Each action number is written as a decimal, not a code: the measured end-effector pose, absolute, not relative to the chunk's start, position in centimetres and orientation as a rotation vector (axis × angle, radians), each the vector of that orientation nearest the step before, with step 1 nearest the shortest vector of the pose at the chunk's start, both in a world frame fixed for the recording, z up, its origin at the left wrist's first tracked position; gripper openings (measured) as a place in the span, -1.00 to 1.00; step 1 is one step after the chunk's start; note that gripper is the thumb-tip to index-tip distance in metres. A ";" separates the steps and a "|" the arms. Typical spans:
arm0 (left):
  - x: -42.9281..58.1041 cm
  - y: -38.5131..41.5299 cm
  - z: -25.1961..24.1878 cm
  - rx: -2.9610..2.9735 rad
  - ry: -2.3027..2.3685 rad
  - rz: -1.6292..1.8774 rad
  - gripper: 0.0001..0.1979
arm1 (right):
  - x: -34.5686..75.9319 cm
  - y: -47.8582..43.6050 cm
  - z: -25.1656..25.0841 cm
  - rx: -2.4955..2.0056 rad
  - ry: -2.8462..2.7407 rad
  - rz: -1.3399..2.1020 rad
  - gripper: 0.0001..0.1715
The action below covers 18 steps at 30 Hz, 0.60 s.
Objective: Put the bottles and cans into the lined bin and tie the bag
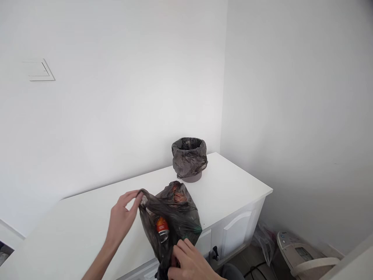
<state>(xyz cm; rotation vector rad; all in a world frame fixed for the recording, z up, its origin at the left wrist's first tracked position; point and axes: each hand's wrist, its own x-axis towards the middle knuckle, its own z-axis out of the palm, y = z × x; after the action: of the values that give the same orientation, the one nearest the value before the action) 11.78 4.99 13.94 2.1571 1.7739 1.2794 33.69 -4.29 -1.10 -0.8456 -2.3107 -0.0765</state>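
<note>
**Two hands on a full dark bag**

The dark plastic bag [175, 216] lies at the front edge of the white surface [72, 229] and partly hangs over it. It is thin, half transparent and much wrinkled, and it is filled. Through the film an orange label [161, 226] of a can or a bottle shows; its writing is too small to read. The left hand [121, 217] pinches the upper edge of the bag between thumb and fingers. The right hand [189, 264] is closed around the lower end of the bag. Behind the bag, apart from it, a small bin [190, 163] stands on the same surface, lined with a similar dark film.
</note>
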 end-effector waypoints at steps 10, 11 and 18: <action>11.6 2.0 13.1 2.993 1.291 1.714 -0.57 | 37.9 -5.2 2.3 -0.767 -2.156 0.494 -0.61; 11.5 1.5 12.5 3.159 1.044 1.502 -0.58 | 38.0 -5.2 2.8 -0.782 -2.135 0.517 -0.63; 11.4 -0.6 9.5 3.118 1.037 0.583 -0.72 | 36.7 -4.0 2.3 -0.781 -2.241 0.236 -0.51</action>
<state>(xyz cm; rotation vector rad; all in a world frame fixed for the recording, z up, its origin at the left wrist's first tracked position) 11.36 -0.59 9.54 3.1179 1.0374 0.5825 36.67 -3.97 2.28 -0.7811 -2.2411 0.2364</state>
